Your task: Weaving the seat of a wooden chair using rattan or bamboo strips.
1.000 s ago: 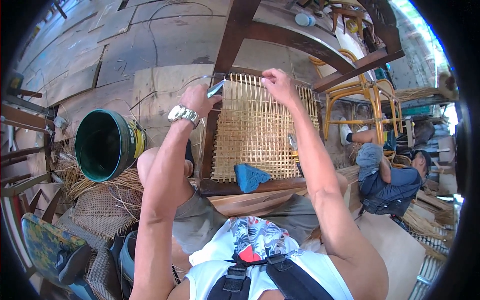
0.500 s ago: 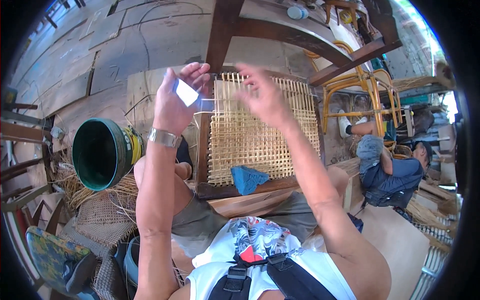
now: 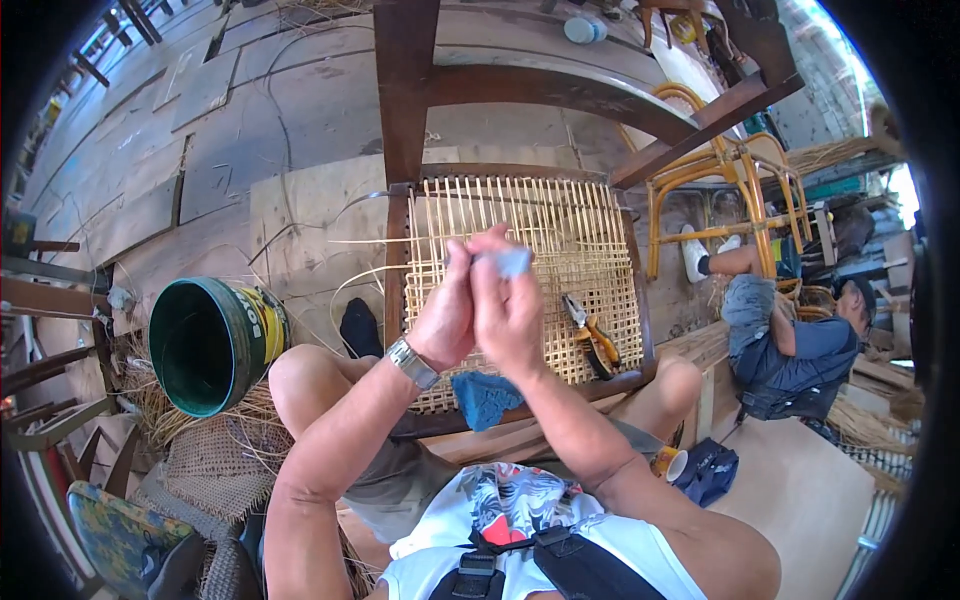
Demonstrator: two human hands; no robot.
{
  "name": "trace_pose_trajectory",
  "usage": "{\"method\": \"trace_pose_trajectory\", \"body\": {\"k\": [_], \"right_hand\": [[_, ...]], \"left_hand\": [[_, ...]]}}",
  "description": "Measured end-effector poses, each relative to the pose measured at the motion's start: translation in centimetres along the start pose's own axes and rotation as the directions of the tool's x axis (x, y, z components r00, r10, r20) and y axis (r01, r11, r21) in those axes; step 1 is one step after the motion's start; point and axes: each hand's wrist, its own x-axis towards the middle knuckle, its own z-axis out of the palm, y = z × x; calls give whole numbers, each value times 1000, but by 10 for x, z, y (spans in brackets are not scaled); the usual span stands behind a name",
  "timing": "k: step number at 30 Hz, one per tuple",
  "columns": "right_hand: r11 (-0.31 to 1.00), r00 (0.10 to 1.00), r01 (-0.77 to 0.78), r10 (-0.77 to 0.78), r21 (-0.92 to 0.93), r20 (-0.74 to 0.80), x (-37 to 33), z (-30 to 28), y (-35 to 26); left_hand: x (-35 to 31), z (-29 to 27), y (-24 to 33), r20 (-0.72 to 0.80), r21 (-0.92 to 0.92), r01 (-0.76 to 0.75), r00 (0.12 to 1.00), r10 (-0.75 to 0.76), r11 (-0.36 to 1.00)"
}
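My left hand [image 3: 442, 318] and my right hand [image 3: 512, 318] come together over a woven cane seat panel [image 3: 590, 255] in a dark wooden chair frame [image 3: 403, 110]. A small, pale, blurred flat piece [image 3: 513, 262] shows at my right fingers, which are curled round it. My left fingers are closed against the right hand; what they grip is hidden. Below the hands, a blue cloth [image 3: 485, 400] lies on the seat's near edge. Pliers [image 3: 592, 335] with orange and black handles rest on the weave at its right side. Loose cane strands [image 3: 370, 241] stick out past the left rail.
A dark green bucket [image 3: 200, 345] stands at the left, beside cane scraps and a woven mat [image 3: 225, 450]. A rattan chair [image 3: 735, 190] is at the right, near a seated person [image 3: 795, 340]. A yellow cup [image 3: 670, 462] and a dark blue bag [image 3: 708, 472] lie by my right thigh.
Both hands have drawn in toward me and met over the seat. The pale piece, earlier in my left palm, now shows at my right fingers. The pliers have come into sight.
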Motion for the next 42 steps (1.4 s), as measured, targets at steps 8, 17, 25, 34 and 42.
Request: {"method": "trace_pose_trajectory", "body": {"k": [8, 17, 25, 34, 42], "right_hand": [[214, 770, -354, 619, 910, 154, 90, -63, 84], [481, 848, -440, 500, 758, 175, 104, -30, 100], [822, 894, -448, 408, 351, 184, 97, -7, 116], [980, 967, -198, 201, -36, 157, 77, 5, 121], [855, 931, 350, -271, -384, 245, 68, 16, 104]], "left_hand": [[0, -43, 68, -30, 985, 140, 710, 704, -99], [-6, -52, 80, -72, 801, 463, 703, 707, -379], [-12, -59, 91, -145, 811, 476, 727, 671, -341], [-3, -60, 81, -225, 922, 369, 758, 612, -118], [-9, -59, 77, -171, 952, 295, 742, 648, -86]]}}
